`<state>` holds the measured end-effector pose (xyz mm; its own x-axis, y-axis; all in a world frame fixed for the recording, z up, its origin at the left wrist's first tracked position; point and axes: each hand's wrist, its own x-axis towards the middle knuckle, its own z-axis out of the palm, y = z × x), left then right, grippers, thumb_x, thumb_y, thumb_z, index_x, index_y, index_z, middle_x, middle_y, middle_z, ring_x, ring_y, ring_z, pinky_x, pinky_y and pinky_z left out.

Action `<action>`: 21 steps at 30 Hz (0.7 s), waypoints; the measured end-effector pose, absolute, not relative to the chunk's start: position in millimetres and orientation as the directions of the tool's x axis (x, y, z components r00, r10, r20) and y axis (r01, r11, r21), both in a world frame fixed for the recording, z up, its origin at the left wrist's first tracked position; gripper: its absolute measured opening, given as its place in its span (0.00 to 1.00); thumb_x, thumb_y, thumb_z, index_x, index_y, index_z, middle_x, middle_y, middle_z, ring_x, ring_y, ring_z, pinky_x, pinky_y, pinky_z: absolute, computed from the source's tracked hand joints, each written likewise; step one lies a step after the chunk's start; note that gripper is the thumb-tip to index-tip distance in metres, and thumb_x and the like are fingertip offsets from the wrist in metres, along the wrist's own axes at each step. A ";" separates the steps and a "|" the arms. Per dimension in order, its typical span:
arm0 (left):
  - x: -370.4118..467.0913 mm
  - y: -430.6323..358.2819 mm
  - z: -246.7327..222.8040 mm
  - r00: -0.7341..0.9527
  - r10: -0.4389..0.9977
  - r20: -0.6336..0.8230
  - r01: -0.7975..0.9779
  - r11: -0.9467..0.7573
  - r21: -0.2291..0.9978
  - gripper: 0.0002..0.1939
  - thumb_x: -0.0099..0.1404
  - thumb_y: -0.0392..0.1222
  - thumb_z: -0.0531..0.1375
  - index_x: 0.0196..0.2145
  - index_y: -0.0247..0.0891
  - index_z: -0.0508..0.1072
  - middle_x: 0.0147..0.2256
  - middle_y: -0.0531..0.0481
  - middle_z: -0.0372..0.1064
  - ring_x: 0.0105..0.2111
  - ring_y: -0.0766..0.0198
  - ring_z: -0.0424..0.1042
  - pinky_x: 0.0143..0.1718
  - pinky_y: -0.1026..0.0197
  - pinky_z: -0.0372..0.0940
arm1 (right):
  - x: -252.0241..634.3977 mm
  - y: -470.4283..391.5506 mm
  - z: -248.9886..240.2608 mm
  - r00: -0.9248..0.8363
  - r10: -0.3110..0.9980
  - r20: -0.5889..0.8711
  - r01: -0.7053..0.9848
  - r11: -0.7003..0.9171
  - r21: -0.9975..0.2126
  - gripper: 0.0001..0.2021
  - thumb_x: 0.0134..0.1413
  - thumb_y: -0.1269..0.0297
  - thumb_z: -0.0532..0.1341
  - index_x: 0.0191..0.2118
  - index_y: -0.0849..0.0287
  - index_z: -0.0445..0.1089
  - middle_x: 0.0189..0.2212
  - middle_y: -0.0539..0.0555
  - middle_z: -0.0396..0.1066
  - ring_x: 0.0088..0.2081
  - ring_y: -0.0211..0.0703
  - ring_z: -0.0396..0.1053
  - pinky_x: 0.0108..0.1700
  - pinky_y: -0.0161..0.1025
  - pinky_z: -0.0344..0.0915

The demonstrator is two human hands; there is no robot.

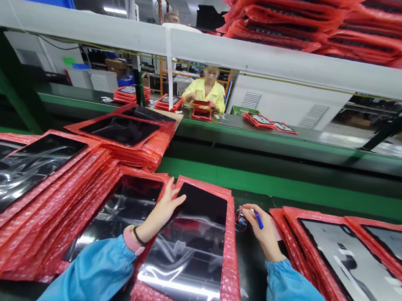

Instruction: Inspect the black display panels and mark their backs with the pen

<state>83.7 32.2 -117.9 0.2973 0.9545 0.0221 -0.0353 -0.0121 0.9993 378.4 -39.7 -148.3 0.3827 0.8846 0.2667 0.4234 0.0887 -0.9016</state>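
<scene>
A glossy black panel (191,247) lies on a stack of red bubble-wrap sheets (232,280) in the middle of the bench. At the panel's upper left edge is my left hand (162,210), its fingers apart. My right hand (262,231), right of this stack, has its fingers closed round a blue pen (258,219). Against its fingertips is a small shiny object (240,221), too small to make out. Another black panel (120,209) on red wrap lies under and left of my left forearm.
Piles of wrapped black panels (25,176) stand at the left and back left (123,129). Wrapped grey-faced panels (362,272) lie at the right. Overhead runs a white shelf (203,47) with red bundles (287,15). Across the line sits a person in yellow (205,91).
</scene>
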 end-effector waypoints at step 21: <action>16.8 1.7 -90.4 0.489 0.765 -0.419 0.314 0.294 0.903 0.21 0.49 0.55 0.68 0.26 0.38 0.63 0.16 0.61 0.58 0.14 0.70 0.60 0.14 0.67 0.57 | 299.5 -92.4 -146.8 -0.058 0.868 0.493 0.686 0.393 -0.612 0.08 0.62 0.64 0.56 0.45 0.54 0.69 0.56 0.60 0.71 0.58 0.52 0.67 0.59 0.51 0.64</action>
<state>16.8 1.7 -90.4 0.4888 0.7654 -0.4186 0.3137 0.2935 0.9030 299.5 -92.4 -146.8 -0.0581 0.8682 0.4928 0.6863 0.3933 -0.6119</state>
